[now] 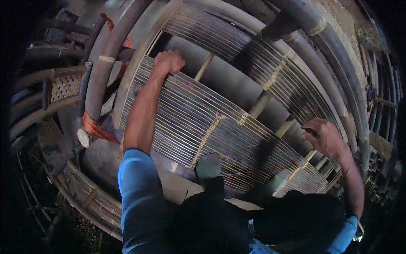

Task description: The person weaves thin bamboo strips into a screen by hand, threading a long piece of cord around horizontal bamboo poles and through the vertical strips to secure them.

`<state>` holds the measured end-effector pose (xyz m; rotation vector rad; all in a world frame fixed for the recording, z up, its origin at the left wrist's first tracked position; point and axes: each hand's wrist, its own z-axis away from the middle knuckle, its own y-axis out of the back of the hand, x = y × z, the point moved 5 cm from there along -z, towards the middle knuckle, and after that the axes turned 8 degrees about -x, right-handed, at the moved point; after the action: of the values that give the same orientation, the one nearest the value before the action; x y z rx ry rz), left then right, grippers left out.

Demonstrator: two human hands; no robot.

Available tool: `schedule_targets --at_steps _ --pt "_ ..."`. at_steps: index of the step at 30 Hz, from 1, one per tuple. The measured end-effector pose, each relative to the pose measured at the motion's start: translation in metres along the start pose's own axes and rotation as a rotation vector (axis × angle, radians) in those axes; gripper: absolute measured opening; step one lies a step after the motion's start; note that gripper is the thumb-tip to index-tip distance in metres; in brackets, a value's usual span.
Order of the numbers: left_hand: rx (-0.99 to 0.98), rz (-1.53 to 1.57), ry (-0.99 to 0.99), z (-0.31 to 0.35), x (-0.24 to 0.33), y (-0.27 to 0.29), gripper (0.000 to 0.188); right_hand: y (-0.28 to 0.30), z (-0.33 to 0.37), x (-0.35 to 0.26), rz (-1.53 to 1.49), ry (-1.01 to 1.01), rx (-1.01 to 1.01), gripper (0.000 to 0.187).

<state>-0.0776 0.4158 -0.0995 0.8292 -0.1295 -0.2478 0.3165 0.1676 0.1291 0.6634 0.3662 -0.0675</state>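
A bamboo frame (134, 70) bears two panels of thin slats, with a long gap between them. My left hand (170, 62) is closed in a fist at the left end of the gap, seemingly round the edge slat of the near slat panel (182, 122); its fingertips are hidden. Over the right end of the gap hovers my right hand (325, 136), its thumb and fingers curled but apart, with nothing visible in them. The far slat panel (220, 38) lies beyond the gap. Pale bindings (207, 137) cross the slats, and a bamboo crossbar (261, 103) shows in the gap.
My feet, in grey-green footwear (208, 166), stand on the near panel. Thick bamboo poles (334, 55) curve along the far right side. An orange cloth strip (96, 128) is tied round a pole at left. Bamboo furniture with a lattice panel (65, 88) stands farther left.
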Motion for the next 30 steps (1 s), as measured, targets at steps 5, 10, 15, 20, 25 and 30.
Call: schedule_targets --at_steps 5,10,15,20,25,30 --pt "0.888 0.348 -0.463 0.086 0.020 0.007 0.036 -0.018 -0.064 -0.025 0.090 0.065 -0.063 0.029" --pt "0.995 0.414 -0.579 0.146 0.007 -0.036 0.022 -0.062 -0.143 -0.059 -0.166 0.234 0.226 0.025" --pt "1.027 0.266 -0.526 0.149 0.005 -0.038 0.014 -0.092 -0.175 -0.076 -0.469 0.198 0.433 0.020" --pt "0.450 0.248 -0.254 0.156 -0.002 -0.041 0.018 -0.111 -0.181 -0.068 -0.566 0.139 0.563 0.023" --pt "0.315 0.930 -0.274 0.242 -0.085 0.024 0.033 -0.099 -0.190 -0.071 -0.545 0.139 0.553 0.026" --pt "0.510 1.517 -0.393 0.295 -0.143 0.090 0.020 -0.093 -0.221 -0.070 -0.617 0.054 0.489 0.037"
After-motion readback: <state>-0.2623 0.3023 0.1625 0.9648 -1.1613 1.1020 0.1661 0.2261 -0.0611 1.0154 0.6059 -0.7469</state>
